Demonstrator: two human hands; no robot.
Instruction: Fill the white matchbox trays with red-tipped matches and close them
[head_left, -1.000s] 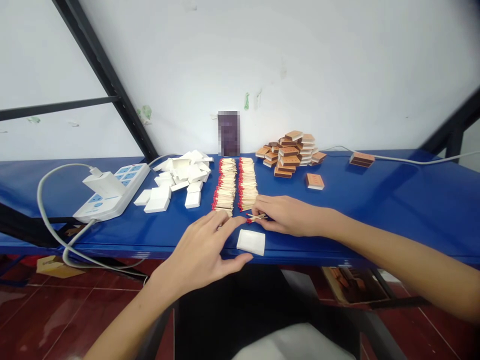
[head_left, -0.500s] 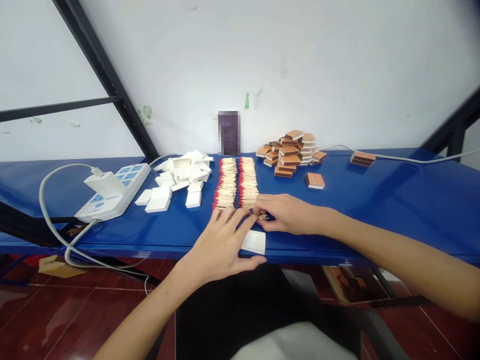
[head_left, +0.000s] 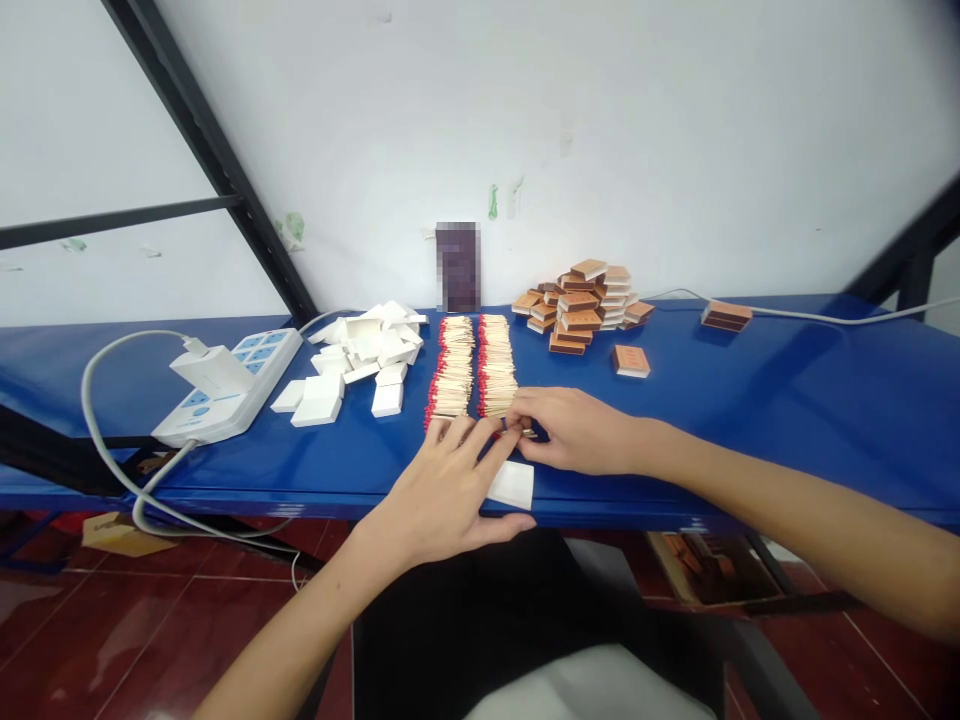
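Note:
Two rows of red-headed matches, a left row (head_left: 454, 368) and a right row (head_left: 498, 366), lie on the blue table. My left hand (head_left: 446, 490) is palm down with fingers spread over the near end of the left row, its thumb apart. Under it a white matchbox tray (head_left: 512, 485) sits by the front edge, partly covered. My right hand (head_left: 559, 428) is closed in a pinch at the near end of the right row, with a few matchsticks (head_left: 529, 434) at its fingertips. The fingers of both hands meet there, so exactly how many matches are held is hidden.
White matchbox trays (head_left: 367, 345) are heaped on the left beside a power strip (head_left: 232, 385) with a plugged-in charger. Brown matchboxes (head_left: 579, 305) are piled at the back right, with one box (head_left: 631, 361) apart. A blurred dark object (head_left: 458, 267) leans on the wall.
Both hands stay in nearly the same place. The right fingertips shift slightly around the matchsticks, and the left fingers draw back a little.

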